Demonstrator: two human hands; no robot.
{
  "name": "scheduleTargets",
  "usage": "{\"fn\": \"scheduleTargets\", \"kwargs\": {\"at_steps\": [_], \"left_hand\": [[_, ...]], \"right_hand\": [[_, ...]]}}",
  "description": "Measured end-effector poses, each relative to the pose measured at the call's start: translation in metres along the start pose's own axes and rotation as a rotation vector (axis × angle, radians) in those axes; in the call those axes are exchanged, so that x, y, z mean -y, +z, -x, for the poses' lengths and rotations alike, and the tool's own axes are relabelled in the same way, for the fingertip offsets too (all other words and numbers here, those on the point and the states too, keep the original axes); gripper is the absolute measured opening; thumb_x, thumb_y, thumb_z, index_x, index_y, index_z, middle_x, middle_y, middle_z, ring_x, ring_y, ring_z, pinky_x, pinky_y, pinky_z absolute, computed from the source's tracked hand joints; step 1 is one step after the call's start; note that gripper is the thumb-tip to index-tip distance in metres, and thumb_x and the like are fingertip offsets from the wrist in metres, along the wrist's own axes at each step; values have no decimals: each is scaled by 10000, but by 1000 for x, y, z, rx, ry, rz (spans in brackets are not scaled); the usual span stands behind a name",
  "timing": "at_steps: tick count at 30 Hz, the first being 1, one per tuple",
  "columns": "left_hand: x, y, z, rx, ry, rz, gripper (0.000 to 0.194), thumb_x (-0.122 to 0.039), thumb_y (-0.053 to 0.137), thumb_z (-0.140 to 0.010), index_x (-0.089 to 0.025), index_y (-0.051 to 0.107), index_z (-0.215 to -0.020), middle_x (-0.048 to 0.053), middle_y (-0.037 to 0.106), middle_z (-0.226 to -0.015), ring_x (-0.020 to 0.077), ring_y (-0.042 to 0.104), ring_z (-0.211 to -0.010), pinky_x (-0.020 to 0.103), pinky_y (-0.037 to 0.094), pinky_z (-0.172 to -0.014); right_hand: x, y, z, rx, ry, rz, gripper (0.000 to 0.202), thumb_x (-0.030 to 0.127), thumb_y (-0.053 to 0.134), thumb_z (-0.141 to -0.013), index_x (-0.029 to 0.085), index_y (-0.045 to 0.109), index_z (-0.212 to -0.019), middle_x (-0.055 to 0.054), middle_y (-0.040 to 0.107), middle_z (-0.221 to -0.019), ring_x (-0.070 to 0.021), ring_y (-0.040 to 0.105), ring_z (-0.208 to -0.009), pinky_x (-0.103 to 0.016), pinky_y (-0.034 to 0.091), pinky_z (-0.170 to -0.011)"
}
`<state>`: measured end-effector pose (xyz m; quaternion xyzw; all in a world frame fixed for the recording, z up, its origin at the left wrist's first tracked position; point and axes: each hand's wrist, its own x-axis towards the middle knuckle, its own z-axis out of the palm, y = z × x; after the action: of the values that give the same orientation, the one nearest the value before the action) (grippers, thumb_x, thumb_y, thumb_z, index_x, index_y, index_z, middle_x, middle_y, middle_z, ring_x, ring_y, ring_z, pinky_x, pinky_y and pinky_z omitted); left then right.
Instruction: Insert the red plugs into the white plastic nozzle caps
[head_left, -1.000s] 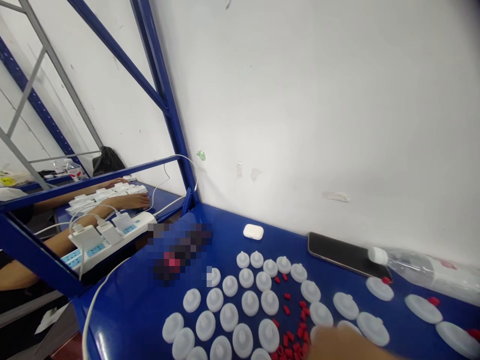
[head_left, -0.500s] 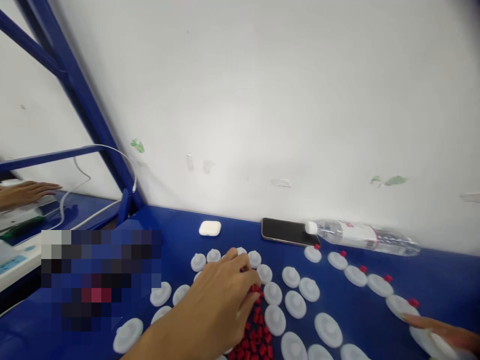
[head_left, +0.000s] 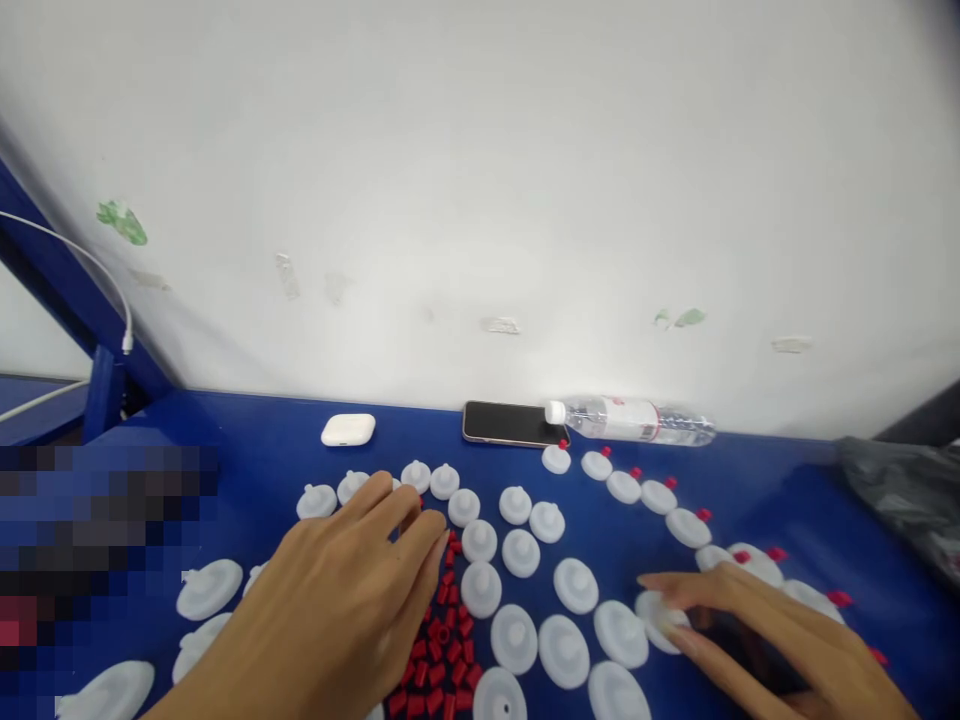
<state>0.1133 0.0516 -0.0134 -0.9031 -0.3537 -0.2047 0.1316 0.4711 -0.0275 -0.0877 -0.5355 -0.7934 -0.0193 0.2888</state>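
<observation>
My left hand (head_left: pixel 352 580) is bent over a pile of small red caps (head_left: pixel 442 655), its thumb and fingers drawn together. Its fingertips are partly hidden, so I cannot make out what is between them. Around the pile lie many white plastic discs (head_left: pixel 514 638), most with a short nub in the middle. At the right, my right hand (head_left: pixel 772 640) pinches one white disc (head_left: pixel 660 622) between thumb and forefinger, beside the loose discs. Behind that hand runs a curved row of discs with red caps on their nubs, among them a capped disc (head_left: pixel 688 527).
Against the white wall lie a phone (head_left: pixel 510 425) and a clear water bottle (head_left: pixel 637 420), its cap over the phone's end. A white earbud case (head_left: pixel 349 430) sits left of them. Dark plastic sheeting (head_left: pixel 900 500) is at the right edge, a blue frame post (head_left: pixel 105 390) at the left.
The view has swung to the right. My right hand has come from the capped row to the loose discs and taken hold of one. My left hand stays over the red caps.
</observation>
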Motion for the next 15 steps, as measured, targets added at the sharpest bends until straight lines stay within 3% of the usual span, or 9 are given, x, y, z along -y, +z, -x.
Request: {"fn": "scheduleTargets", "kwargs": {"at_steps": [4, 8, 12, 15], "left_hand": [[-1, 0, 3, -57, 37, -30, 257, -118, 441, -971, -194, 681, -920, 51, 663, -750, 270, 650, -700, 349, 478, -400], [-2, -3, 4, -119, 51, -46, 234, -133, 447, -979, -191, 674, -977, 65, 696, -809, 271, 643, -712, 348, 449, -412], [-4, -5, 4, -164, 76, -49, 243, -161, 440, -995, -190, 679, -964, 64, 706, -803, 266, 638, -687, 362, 458, -430], [-4, -5, 4, -178, 84, -40, 248, -167, 444, -1002, -191, 684, -944, 55, 702, -776, 271, 650, -699, 371, 475, -453]], "right_hand": [[12, -7, -9, 22, -34, -13, 189, 471, 664, -963, 358, 707, -1109, 38, 807, -1067, -194, 792, -895, -217, 658, -772], [16, -22, -14, -65, 5, 48, 209, 445, 608, -998, 330, 685, -1154, 14, 788, -1024, -161, 754, -754, -213, 627, -649], [2, -43, -18, -258, 103, 243, 213, 441, 555, -1015, 277, 691, -1002, -30, 742, -908, -197, 646, -684, -309, 540, -575], [-16, -52, -21, -231, 148, 370, 297, 523, 564, -998, 275, 713, -934, -38, 719, -822, -244, 630, -765, -339, 482, -571]]}}
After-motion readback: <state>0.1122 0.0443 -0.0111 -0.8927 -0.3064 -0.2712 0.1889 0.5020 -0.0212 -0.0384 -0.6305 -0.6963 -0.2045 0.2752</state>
